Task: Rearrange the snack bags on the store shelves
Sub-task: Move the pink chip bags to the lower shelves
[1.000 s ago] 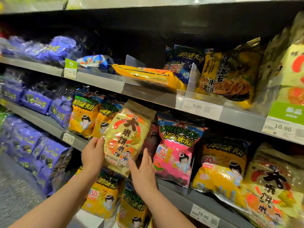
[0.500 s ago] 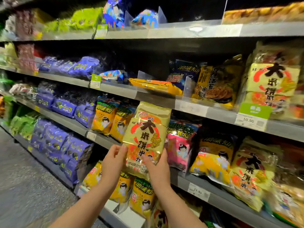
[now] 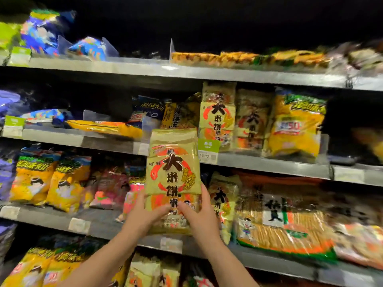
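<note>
Head view: a yellow rice-cracker bag (image 3: 173, 175) is held upright in front of the store shelves, its top edge overlapping the rail of the second shelf (image 3: 269, 162). The left hand (image 3: 145, 214) grips the lower left edge and the right hand (image 3: 202, 216) the lower right edge, fingers curled around the bag, thumbs on its front. The bag hides part of the rail and the goods behind it. Just right of its top, a green price tag (image 3: 208, 149) hangs on the rail. Above the tag stand matching cracker bags (image 3: 218, 121). Beside the right hand stands another matching bag (image 3: 222, 201). Left of the held bag, the lower shelf (image 3: 51, 218) carries orange snack bags (image 3: 49, 181) and pink bags (image 3: 109, 187) (print blurred).
</note>
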A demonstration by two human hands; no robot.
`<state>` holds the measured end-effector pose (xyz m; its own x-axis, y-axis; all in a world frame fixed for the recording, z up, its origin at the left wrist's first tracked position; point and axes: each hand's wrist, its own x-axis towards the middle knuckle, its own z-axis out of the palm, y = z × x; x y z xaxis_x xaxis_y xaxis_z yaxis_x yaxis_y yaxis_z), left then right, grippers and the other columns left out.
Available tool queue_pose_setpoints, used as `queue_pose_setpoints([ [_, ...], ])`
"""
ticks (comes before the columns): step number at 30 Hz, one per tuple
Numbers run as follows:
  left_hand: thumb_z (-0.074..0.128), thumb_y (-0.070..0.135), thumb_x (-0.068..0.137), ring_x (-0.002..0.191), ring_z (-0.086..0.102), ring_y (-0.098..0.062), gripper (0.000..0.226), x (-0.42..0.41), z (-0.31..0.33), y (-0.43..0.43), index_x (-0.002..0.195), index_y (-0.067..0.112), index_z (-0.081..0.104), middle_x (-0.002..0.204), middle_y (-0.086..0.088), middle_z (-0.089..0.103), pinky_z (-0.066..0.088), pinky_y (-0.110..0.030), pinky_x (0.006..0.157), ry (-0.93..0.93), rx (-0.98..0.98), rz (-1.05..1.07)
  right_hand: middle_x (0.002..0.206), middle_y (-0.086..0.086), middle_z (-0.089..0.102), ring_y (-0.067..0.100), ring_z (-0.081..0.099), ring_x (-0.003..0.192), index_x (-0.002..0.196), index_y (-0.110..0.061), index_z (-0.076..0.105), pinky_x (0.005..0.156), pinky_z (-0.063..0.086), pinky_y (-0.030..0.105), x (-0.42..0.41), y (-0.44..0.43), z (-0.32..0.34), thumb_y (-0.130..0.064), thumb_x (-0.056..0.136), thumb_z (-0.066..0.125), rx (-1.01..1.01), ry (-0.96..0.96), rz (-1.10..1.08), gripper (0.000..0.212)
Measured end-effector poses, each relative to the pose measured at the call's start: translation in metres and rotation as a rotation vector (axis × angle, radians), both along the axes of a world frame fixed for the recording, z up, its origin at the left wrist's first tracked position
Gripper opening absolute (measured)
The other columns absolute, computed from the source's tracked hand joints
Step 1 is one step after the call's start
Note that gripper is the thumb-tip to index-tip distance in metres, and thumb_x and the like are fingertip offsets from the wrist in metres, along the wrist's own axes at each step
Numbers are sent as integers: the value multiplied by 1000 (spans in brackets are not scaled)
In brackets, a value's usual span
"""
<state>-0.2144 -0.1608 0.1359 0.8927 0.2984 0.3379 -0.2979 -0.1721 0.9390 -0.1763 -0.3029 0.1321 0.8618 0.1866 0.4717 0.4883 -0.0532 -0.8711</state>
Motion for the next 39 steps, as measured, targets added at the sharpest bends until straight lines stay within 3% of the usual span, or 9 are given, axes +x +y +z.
queue_pose_setpoints([
  [2,74,20,76,82,56,-2,65,11,20,-26,127,26,35,104,8,55,45,-11,55,-49,6,-41,121,-19,56,0,54,109,139,-40,31,92,47,24,7,-27,16,-26,84,67,3,-44,-50,66],
  [8,75,61,40,101,62,-11,90,51,62,-86,120,49,36,110,14,63,49,-34,88,-136,55,-149,117,-24,56,-14,54,100,139,-36,34,71,45,7,31,-98,61,-24,85,67,44,-148,-128,64],
  [14,77,41,70,103,58,-13,82,97,93,-137,137,37,30,110,13,60,43,-28,84,-193,156,-139,116,-24,55,-7,53,103,136,-36,34,79,42,12,66,-145,85,-30,85,66,54,-172,-226,60],
  [18,74,36,74,94,54,-6,80,122,112,-160,138,36,26,104,19,55,41,-20,74,-221,186,-154,117,-20,58,2,55,109,122,-49,40,96,48,33,93,-167,101,-31,84,66,41,-186,-280,49],
  [22,73,46,73,118,49,-18,97,147,136,-170,147,32,13,137,9,45,41,-36,100,-204,281,-159,115,-12,57,10,56,108,115,-43,40,95,48,36,117,-178,131,-27,84,66,60,-197,-327,43],
  [26,73,30,78,109,48,-9,99,158,149,-170,148,29,3,137,8,42,41,-29,98,-233,445,-177,117,-5,57,15,55,109,129,-27,43,92,49,37,137,-181,156,-25,83,68,93,-202,-408,52],
  [29,69,29,82,123,45,-13,97,172,147,-163,149,29,0,144,4,38,39,-31,102,-245,639,-25,122,-5,57,15,55,112,131,-29,42,94,50,44,152,-177,162,-26,81,70,84,-213,-446,58],
  [34,61,32,87,122,45,-16,83,186,143,-165,149,27,5,141,0,38,42,-29,96,-332,821,224,128,-8,54,13,51,118,137,-28,38,98,48,39,163,-174,163,-34,82,69,14,-275,-548,64],
  [39,57,27,89,94,54,-15,71,200,147,-169,146,28,14,130,-1,37,49,-25,68,-422,872,335,147,0,31,17,31,135,146,-18,22,107,34,33,153,-172,159,-44,88,58,-410,-462,-911,73],
])
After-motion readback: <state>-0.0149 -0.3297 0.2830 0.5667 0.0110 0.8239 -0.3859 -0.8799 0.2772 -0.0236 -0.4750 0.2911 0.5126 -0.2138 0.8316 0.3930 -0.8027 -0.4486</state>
